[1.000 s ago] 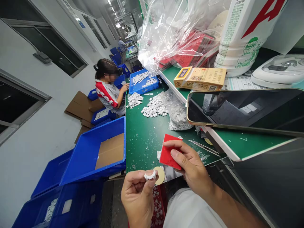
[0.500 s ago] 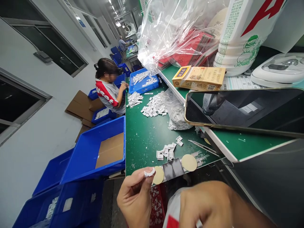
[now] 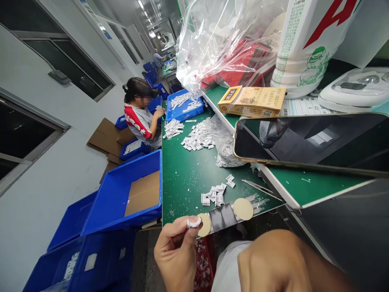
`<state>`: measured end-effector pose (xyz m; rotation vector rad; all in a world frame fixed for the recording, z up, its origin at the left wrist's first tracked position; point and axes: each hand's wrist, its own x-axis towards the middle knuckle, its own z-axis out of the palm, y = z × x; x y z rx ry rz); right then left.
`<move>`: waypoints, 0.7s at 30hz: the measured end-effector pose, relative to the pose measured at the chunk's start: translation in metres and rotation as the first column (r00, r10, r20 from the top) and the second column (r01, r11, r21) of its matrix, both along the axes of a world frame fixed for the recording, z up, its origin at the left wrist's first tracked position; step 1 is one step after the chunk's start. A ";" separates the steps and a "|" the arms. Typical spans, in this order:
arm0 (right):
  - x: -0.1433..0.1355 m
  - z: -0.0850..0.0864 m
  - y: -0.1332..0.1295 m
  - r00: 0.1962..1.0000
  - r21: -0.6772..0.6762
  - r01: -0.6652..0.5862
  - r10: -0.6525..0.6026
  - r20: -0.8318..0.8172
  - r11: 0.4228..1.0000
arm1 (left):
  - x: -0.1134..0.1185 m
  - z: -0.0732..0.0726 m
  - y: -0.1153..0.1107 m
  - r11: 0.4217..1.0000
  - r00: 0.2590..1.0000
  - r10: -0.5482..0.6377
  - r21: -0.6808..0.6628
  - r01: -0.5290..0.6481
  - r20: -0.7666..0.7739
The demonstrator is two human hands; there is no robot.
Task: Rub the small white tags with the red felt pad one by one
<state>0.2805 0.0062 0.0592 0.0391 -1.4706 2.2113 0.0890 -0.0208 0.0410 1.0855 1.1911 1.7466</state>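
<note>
Our left hand (image 3: 178,253) is pinching a white piece (image 3: 193,223), apparently keeping its edge exposed; our right hand (image 3: 273,259) is hiding its fingers (grip indeterminable).

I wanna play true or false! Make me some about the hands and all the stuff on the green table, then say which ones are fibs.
1. The left hand pinches a small white piece. True.
2. The thin metal tool stands upright in the white bottle. False: it lies on the green table.
3. The picture doesn't clearly show what, if anything, the right hand holds. True.
4. The dark strip lies between two round cream discs. True.
5. The other person's sleeve is all green. False: it is mostly red, with white letters.
</note>
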 end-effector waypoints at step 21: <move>-0.019 0.009 -0.024 0.578 -0.295 0.808 -0.783 0.230 0.510 | 0.019 0.007 -0.008 0.953 0.973 0.130 0.296 -0.069 -0.190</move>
